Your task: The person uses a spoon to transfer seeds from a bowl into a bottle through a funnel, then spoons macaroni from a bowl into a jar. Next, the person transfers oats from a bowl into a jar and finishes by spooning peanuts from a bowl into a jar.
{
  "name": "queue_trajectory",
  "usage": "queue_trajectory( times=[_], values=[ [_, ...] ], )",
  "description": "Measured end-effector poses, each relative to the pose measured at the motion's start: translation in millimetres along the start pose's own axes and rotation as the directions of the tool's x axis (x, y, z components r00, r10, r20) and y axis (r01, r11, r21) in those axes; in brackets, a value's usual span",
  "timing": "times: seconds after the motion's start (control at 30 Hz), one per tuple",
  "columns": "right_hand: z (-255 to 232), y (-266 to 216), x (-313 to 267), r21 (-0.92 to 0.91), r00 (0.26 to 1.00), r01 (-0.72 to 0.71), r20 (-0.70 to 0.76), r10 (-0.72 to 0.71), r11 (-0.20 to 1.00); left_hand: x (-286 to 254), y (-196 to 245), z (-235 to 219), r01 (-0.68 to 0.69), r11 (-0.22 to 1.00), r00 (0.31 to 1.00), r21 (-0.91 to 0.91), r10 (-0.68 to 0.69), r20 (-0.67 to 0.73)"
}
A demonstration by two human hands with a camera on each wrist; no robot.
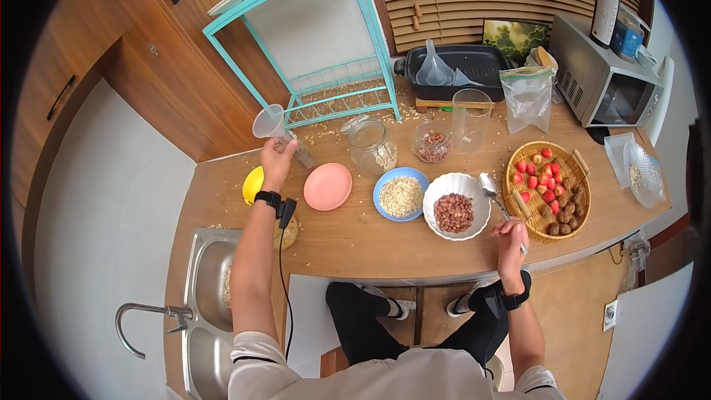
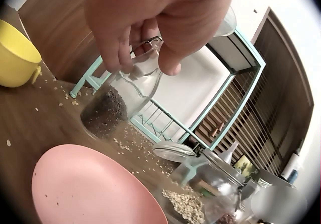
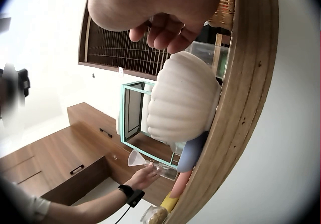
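Note:
My left hand (image 1: 277,167) grips the neck of a clear glass bottle (image 2: 105,114) with dark, fine grains in its lower part, tilted over the counter. A clear funnel (image 1: 269,121) stands at the bottle's mouth. Beside it lie a pink plate (image 1: 328,187) and a yellow cup (image 1: 253,185). My right hand (image 1: 511,246) holds a metal spoon (image 1: 489,186) by its handle, the bowl of the spoon near the rim of a white scalloped bowl (image 1: 481,215) of reddish-brown peanuts. Left of that is a blue bowl (image 1: 379,206) of oat flakes.
Behind the bowls stand an open glass jar (image 1: 368,141) with oats, a smaller jar (image 1: 432,150) of peanuts and a clear container (image 1: 471,130). A wicker basket (image 1: 518,159) of red fruit and walnuts is at right. A turquoise rack (image 1: 389,74) and a sink (image 1: 194,274) are at left.

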State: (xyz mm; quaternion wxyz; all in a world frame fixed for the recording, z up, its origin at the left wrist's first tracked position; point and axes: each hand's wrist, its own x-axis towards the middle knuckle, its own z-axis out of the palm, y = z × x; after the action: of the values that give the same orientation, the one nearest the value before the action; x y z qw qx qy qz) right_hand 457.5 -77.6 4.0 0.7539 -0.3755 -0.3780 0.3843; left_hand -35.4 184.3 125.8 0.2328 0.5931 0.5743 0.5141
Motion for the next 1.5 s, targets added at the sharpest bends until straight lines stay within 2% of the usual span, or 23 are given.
queue_trajectory(
  times=[0.13, 0.4, 0.73, 0.87, 0.93, 1.13, 1.2, 1.27, 1.33, 1.37, 1.4, 1.43, 1.5],
  values=[
    [-3, 1, 3, -0.011, 1.000, 0.005, 0.004, -0.005, 1.000, 19, -20, 13, -0.022, 1.000, 0.999, -0.002, 0.023, 0.026],
    [5, -3, 3, -0.016, 1.000, -0.002, -0.007, 0.001, 1.000, 15, -34, 36, -0.002, 1.000, 0.998, 0.002, 0.002, 0.056],
    [6, 0, -3, -0.030, 1.000, 0.003, -0.008, -0.003, 1.000, -13, -11, 33, 0.004, 1.000, 0.990, 0.026, -0.007, 0.138],
    [3, 2, -4, -0.047, 1.000, -0.005, -0.006, 0.005, 0.999, -28, -13, 28, -0.027, 0.999, 0.991, 0.020, 0.024, 0.132],
    [4, 0, -4, -0.085, 0.998, 0.045, 0.045, -0.041, 0.995, -39, -9, 23, -0.007, 0.999, 0.988, 0.036, 0.001, 0.155],
    [-1, 7, -1, -0.080, 1.000, 0.021, 0.014, -0.020, 0.997, -65, -3, 7, 0.037, 0.999, 0.985, 0.036, -0.043, 0.168],
    [-4, 11, -1, -0.233, 0.999, 0.053, 0.020, -0.050, 0.971, -68, -2, 0, 0.058, 0.998, 0.980, 0.030, -0.063, 0.191],
    [-2, 7, -1, -0.211, 0.998, 0.055, 0.014, -0.053, 0.976, -79, 13, -1, 0.083, 0.996, 0.974, 0.023, -0.086, 0.211],
    [4, 1, -2, -0.381, 0.995, 0.099, 0.053, -0.085, 0.919, -92, 28, -1, -0.022, 0.999, 0.992, 0.027, 0.018, 0.128],
    [9, -5, -2, -0.344, 0.993, 0.114, 0.053, -0.103, 0.932, -96, 22, -3, -0.022, 0.999, 0.991, 0.024, 0.019, 0.130],
    [12, -8, -5, -0.346, 0.993, 0.116, 0.051, -0.105, 0.931, -100, 11, -6, -0.099, 0.979, 0.995, 0.178, 0.101, -0.006],
    [15, -10, -6, -0.353, 0.992, 0.123, 0.060, -0.109, 0.928, -105, 5, -7, -0.153, 0.930, 0.971, 0.335, 0.205, -0.126],
    [13, -7, -5, -0.411, 0.981, 0.194, 0.101, -0.167, 0.891, -150, 56, 1, -0.140, 0.927, 0.974, 0.348, 0.192, -0.118]
  ],
)
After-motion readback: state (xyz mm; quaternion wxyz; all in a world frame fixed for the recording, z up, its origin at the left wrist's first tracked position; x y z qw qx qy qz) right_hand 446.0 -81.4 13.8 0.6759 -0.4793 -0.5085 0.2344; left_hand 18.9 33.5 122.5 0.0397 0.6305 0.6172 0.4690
